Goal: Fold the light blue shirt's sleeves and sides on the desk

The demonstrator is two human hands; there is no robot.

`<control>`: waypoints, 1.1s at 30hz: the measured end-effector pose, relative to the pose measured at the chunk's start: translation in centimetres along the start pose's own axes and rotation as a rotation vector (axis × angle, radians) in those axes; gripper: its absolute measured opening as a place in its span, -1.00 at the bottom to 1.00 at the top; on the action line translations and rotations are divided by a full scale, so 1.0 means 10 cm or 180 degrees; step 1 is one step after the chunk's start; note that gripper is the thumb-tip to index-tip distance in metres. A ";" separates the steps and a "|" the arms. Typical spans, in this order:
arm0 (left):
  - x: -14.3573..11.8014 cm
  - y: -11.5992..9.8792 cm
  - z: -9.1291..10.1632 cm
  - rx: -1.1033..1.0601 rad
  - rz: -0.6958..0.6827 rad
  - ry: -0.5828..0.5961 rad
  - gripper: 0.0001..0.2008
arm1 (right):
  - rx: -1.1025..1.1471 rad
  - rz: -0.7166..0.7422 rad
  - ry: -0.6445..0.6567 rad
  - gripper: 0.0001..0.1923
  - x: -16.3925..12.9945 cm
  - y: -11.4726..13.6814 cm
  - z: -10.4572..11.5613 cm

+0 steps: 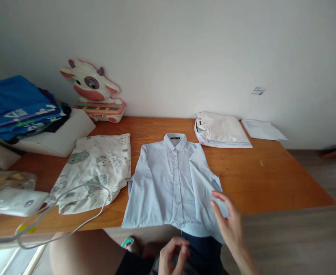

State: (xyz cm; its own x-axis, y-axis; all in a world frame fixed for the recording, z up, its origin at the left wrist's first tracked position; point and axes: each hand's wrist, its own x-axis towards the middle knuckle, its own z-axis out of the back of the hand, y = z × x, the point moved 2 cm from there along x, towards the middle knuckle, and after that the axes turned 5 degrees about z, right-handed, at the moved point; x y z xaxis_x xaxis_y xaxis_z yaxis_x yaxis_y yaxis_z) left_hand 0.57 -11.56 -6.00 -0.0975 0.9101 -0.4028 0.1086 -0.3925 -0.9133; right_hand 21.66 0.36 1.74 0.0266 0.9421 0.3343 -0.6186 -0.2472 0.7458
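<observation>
Shirt (172,183) hem overhangs tabletop (256,179) edge; right hand (228,221) spread, touching hem; left hand (173,256) curled, empty; tug may slide shirt off.

A long orange-brown wooden table (271,179) stretches ahead of the hands; behind it rises a plain white wall (185,49), evenly lit; grey wood-look flooring (299,236) spreads to their right, beyond the table's edge.

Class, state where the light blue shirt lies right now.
The light blue shirt lies flat mid-table, between the patterned cloth and the right hand.
</observation>
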 end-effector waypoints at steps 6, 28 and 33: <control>1.09 -1.45 -0.48 0.0997 -0.1606 0.0992 -0.71 | -0.0672 -0.0377 -0.0101 -0.43 -0.84 -0.82 0.41; 2.93 -1.81 -1.26 0.3734 -0.2757 0.0551 -0.62 | -0.0069 -0.0897 -0.0402 -0.43 -1.04 -1.30 0.41; 2.81 -1.74 -1.27 0.3756 -0.3090 0.1557 -0.74 | -0.0365 -0.0108 0.0052 -0.72 -0.99 -0.94 0.68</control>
State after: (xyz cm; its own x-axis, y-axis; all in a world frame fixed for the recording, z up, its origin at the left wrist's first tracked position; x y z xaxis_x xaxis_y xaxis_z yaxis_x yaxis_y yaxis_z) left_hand 8.54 22.57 -0.62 0.6647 0.7262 0.1752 -0.6133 0.6644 -0.4272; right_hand 32.55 -8.16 -4.72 0.0370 0.9533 0.2999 -0.7033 -0.1884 0.6855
